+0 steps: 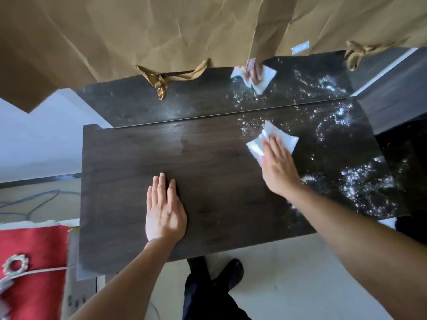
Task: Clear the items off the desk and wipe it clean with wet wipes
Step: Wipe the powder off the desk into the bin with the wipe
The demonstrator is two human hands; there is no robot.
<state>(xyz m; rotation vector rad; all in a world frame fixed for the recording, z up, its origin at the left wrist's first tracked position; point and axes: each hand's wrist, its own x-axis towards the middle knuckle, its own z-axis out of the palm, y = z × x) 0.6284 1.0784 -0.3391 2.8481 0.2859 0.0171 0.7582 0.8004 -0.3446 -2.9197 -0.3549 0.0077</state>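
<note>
A dark wood desk (208,158) fills the middle of the head view, with nothing standing on it. My right hand (278,166) presses flat, fingers straight, on a crumpled white wet wipe (283,136) at the desk's far right. White specks and wet glints (360,181) cover the right part of the top. My left hand (165,209) lies flat on the desk's near left part, palm down, holding nothing.
A mirror (184,102) stands along the desk's back edge and shows my hand and wipe reflected. Brown paper (161,31) with cord ties hangs over it. A red mat (34,262) lies at the lower left. My feet (221,273) stand on pale floor below the front edge.
</note>
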